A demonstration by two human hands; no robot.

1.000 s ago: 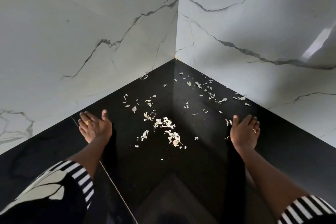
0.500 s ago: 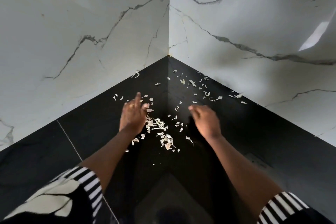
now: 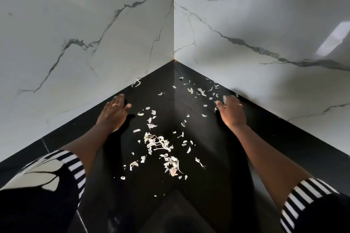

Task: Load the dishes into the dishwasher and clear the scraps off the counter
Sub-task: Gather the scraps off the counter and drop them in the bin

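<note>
Pale, papery scraps (image 3: 159, 143) lie scattered over the black counter (image 3: 189, 185), thickest in the middle, with more loose bits (image 3: 200, 91) toward the back corner. My left hand (image 3: 113, 114) lies flat on the counter with straight fingers, left of the scraps and close to the left wall. On the right side, my right hand (image 3: 232, 111) reaches out near the right wall, fingers blurred, among the outer bits there. Neither hand holds anything that I can see. No dishes or dishwasher are in view.
White marble-veined walls (image 3: 85, 34) meet in a corner behind the counter and close it in on the left and right. A thin seam (image 3: 45, 144) crosses the counter at the left. My striped sleeves fill the lower corners.
Both hands were close together at the middle pile half a second ago. They have since spread apart and forward, the left toward the left wall and the right toward the right wall.
</note>
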